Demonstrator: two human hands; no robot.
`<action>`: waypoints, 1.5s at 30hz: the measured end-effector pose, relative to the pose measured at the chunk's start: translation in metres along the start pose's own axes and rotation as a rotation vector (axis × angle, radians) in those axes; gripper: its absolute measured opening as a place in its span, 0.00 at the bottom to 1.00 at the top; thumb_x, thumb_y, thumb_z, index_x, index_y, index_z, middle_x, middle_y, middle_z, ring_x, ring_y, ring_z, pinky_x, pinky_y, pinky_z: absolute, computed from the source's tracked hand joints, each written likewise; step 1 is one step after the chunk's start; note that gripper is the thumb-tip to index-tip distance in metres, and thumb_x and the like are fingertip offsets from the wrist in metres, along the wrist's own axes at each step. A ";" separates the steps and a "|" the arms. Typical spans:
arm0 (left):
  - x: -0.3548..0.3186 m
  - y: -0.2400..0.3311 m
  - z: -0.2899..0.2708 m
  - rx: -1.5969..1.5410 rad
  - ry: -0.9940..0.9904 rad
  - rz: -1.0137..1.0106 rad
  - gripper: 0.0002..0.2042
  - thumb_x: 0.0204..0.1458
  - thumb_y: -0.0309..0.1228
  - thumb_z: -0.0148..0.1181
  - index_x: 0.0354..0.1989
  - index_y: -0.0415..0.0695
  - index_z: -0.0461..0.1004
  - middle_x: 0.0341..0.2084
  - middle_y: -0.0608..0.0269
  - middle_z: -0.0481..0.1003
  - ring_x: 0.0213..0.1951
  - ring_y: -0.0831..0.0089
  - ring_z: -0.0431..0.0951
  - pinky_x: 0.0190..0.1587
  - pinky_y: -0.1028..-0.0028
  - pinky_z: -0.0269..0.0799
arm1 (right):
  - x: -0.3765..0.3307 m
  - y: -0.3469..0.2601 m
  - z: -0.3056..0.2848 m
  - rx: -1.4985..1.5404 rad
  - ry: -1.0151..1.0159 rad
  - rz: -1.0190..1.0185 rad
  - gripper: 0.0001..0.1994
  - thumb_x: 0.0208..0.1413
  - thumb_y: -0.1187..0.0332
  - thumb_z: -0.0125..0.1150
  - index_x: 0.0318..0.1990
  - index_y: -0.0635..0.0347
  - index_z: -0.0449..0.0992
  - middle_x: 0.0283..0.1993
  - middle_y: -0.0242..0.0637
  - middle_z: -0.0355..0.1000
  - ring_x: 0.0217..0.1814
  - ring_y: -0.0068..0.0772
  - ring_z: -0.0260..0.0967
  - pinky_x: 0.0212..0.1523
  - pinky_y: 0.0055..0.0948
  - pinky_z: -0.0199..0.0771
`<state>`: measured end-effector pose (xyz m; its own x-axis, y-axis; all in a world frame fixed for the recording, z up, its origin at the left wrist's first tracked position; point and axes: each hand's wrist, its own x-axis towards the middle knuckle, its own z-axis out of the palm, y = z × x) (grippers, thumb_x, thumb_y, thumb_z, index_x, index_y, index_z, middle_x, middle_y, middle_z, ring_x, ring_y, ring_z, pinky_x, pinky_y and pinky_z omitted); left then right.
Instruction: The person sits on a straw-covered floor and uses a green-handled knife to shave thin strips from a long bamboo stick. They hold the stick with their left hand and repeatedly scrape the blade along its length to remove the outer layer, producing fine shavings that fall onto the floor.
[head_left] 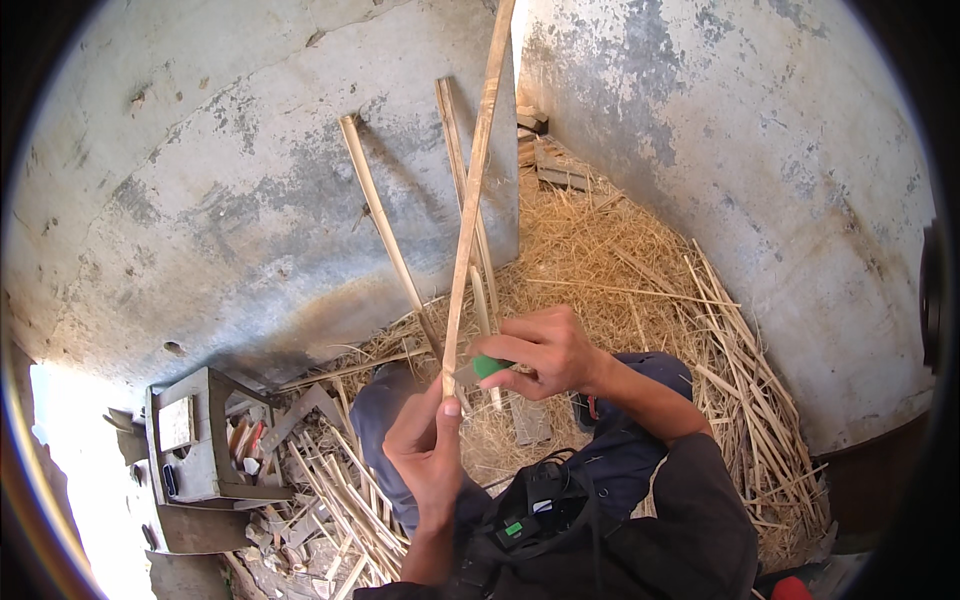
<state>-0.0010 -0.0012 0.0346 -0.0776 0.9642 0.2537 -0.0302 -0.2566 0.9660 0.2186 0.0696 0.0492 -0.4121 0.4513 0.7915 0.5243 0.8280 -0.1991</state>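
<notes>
A long, pale strip of split wood or bamboo (472, 210) rises at a slant in front of me, running out past the top edge. My left hand (428, 450) is closed around its lower end, thumb lying along the strip. In my right hand (548, 352) is a knife with a green handle (489, 366). Its short grey blade (466, 375) meets the strip just above my left thumb. The fingers of my right hand wrap the handle and partly hide it.
Two more strips, one at left (385, 230) and one behind (450, 130), lean on the worn wall. Shavings (580, 240) cover the floor ahead. Loose strips lie in piles at right (745, 400) and lower left (345, 500), beside a wooden stool-like box (190, 480) holding odds and ends.
</notes>
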 end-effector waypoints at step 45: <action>-0.006 0.002 0.005 0.251 0.035 0.174 0.18 0.65 0.19 0.64 0.63 0.34 0.82 0.28 0.64 0.75 0.31 0.79 0.72 0.36 0.76 0.66 | 0.007 -0.002 -0.007 -0.076 0.076 0.061 0.18 0.59 0.52 0.77 0.46 0.55 0.88 0.25 0.30 0.76 0.21 0.31 0.75 0.21 0.31 0.72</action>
<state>0.0045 -0.0071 0.0353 -0.0940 0.9031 0.4191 0.2333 -0.3893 0.8911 0.2199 0.0685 0.0594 -0.3218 0.4709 0.8214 0.6027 0.7710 -0.2059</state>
